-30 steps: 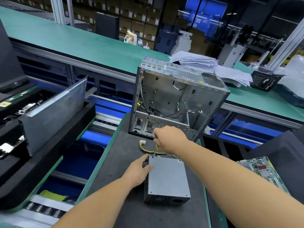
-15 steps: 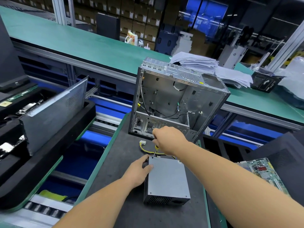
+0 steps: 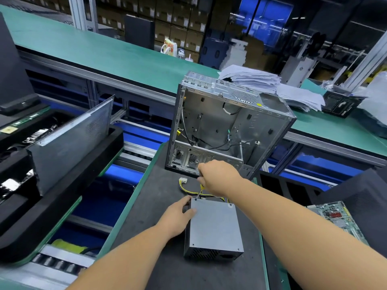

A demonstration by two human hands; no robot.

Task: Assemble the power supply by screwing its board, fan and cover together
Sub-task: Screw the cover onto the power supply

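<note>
One power supply (image 3: 213,227) sits on the dark surface (image 3: 146,237), and that box is our landmark. Two hands work at it: the left hand (image 3: 178,214) on its near-left side, the right hand (image 3: 219,177) just above its far-left corner. One screwdriver (image 3: 199,192) comes down to that corner. Count the screws on the lid: five show, two along the far edge, three along the near edge. One bundle of yellow and black cables (image 3: 188,188) trails from beyond the box, ending in one white connector (image 3: 183,182). Beyond the box stands one open computer case (image 3: 226,126). Right of the box, one circuit board (image 3: 335,218). Far beyond, one stack of papers (image 3: 261,80).
</note>
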